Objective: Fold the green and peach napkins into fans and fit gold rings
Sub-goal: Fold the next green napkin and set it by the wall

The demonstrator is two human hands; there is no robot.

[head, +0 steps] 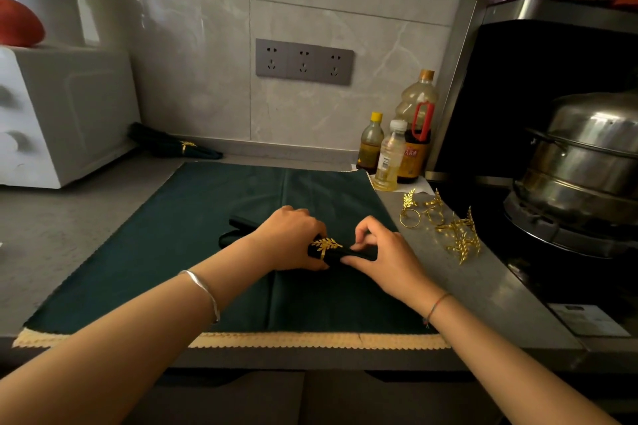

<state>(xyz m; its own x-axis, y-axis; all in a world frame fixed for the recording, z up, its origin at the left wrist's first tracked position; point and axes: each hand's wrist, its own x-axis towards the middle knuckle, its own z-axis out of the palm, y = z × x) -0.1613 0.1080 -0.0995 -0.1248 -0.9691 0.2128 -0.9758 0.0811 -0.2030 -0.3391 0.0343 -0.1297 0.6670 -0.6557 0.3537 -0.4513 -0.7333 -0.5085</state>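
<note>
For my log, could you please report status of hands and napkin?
Left hand grips folded green napkin, gold ring on. Right hand pinches its end. Nothing blocking.

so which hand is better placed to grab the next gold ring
Right: the spare rings lie on the counter just beyond the right hand, while the left hand grips the ringed napkin.

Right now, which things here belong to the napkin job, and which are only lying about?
Job: folded napkin held by left hand and right hand, gold ring on it, spare rings, flat green napkin, finished napkin at the back.
Lying about: bottles, steel pot, white oven, wall sockets.
</note>
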